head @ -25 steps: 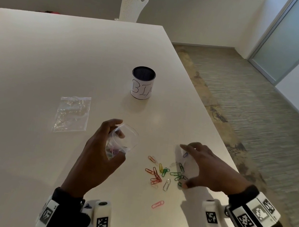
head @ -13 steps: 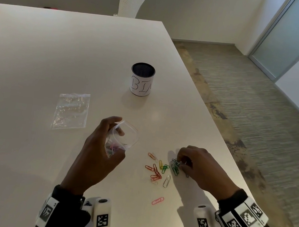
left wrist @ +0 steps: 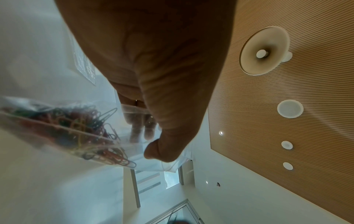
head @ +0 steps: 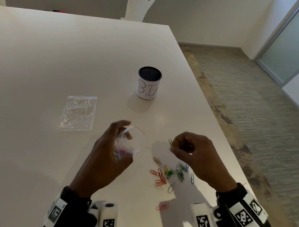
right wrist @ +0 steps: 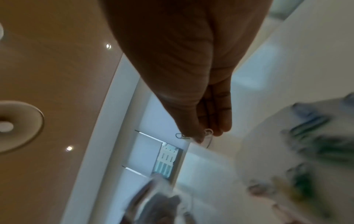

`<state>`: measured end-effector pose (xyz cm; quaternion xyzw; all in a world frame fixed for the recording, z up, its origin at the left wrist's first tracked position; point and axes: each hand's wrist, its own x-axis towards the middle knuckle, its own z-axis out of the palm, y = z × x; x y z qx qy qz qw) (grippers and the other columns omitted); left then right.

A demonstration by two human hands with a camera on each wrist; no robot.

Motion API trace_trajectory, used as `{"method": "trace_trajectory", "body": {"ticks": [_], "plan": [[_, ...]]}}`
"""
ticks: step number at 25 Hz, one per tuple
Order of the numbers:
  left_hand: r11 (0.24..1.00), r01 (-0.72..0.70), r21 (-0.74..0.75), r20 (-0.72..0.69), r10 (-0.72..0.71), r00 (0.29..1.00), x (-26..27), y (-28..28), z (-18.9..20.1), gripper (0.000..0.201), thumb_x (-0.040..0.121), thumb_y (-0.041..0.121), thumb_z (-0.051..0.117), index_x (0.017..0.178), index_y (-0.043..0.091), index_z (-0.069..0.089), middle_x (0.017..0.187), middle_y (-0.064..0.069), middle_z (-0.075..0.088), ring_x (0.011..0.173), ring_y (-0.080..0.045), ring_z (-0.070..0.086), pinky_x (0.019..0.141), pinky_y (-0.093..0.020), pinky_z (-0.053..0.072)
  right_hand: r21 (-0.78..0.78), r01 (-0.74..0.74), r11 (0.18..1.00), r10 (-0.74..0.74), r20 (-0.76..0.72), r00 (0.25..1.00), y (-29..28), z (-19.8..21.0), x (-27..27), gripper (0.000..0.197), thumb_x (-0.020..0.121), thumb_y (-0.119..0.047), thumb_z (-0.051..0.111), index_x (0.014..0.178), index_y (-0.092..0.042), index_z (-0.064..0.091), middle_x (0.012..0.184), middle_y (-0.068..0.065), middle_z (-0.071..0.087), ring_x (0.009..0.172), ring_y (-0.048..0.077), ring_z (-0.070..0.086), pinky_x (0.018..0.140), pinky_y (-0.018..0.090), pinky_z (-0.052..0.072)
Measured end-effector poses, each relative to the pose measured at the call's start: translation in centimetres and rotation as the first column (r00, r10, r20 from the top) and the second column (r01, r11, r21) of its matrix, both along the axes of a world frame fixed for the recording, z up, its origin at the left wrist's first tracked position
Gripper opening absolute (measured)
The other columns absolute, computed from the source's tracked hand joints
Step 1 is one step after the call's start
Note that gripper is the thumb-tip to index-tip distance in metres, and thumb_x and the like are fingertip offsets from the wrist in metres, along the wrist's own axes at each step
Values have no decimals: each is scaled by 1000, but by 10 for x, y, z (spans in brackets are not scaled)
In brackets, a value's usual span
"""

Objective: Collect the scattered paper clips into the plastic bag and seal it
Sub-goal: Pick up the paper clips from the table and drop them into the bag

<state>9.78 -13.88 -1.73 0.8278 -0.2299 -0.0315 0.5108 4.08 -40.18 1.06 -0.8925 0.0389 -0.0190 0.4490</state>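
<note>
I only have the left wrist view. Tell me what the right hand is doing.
Observer: The right hand pinches held clips above the table, just right of the bag.
Operator: Report what's not bagged yet.
Observer: Loose clips lie scattered under the right hand, and a pink clip sits apart, nearer the person.
Operator: Name anything else standing out there.
Observer: A cup marked "BI" stands upright beyond the bag.
</note>
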Motion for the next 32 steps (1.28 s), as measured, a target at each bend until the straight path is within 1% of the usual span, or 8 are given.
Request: {"method": "trace_trajectory", "body": {"ticks": [3,8,10,13,17,21,24,32], "plan": [[1000,22,-9,-5,-22,1000,-2,-3,1,69,82,14,72,143,23,42,117,4,64,94,-12,67,72,-6,51,213,-62,975,48,70,996,31,25,11,7,88,-9,79,91,-10,72,83,5,78,78,18,77,81,27,64],[1000,10,24,-11,-10,1000,-2,-3,5,70,82,15,73,144,20,42,120,0,63,94,-11,65,71,-4,50,-193,-225,955,264,204,943,68,38,30,13,88,-17,80,101,-17,78,94,-6,74,79,6,70,78,24,61],[999,14,35,-1,-14,1000,-1,-1,5,69,81,19,71,144,21,41,118,1,64,95,-10,66,72,-5,51,-243,-235,941,287,213,934,70,38,33,17,89,-19,79,106,-17,79,100,-5,74,82,5,71,79,24,61],[1000,19,24,1,-19,1000,-1,-1,5,70,81,9,75,143,19,42,116,2,64,100,-8,65,74,-4,50,-207,-193,959,241,240,940,57,39,30,15,89,-18,78,104,-15,79,98,-4,76,83,5,72,81,24,61],[1000,17,9,2,-17,1000,-2,0,4,72,81,4,78,143,21,44,114,5,64,100,-7,64,77,-4,48,-288,-188,939,213,56,976,28,25,15,29,86,-28,80,114,-20,74,106,-7,71,85,3,68,81,28,62],[1000,13,11,3,-13,1000,-3,-1,3,73,81,4,77,142,24,44,114,7,65,94,-12,65,75,-2,46,-446,-350,824,268,-238,934,17,-2,-7,75,78,-48,82,145,-35,50,142,-13,52,117,5,57,96,26,56],[1000,10,21,16,-10,1000,-3,-1,0,73,81,4,78,142,24,43,115,7,65,96,-13,65,74,-2,45,-482,-421,768,295,-317,901,19,-17,-18,92,76,-56,81,154,-37,36,148,-11,41,128,11,49,100,28,55],[1000,7,26,19,-7,1000,-6,-1,1,73,82,3,78,143,23,43,116,6,65,99,-13,65,75,-1,46,-524,-382,761,300,-237,924,30,-28,-19,32,94,-32,71,124,-28,64,129,-7,56,114,14,59,92,33,57]]}}
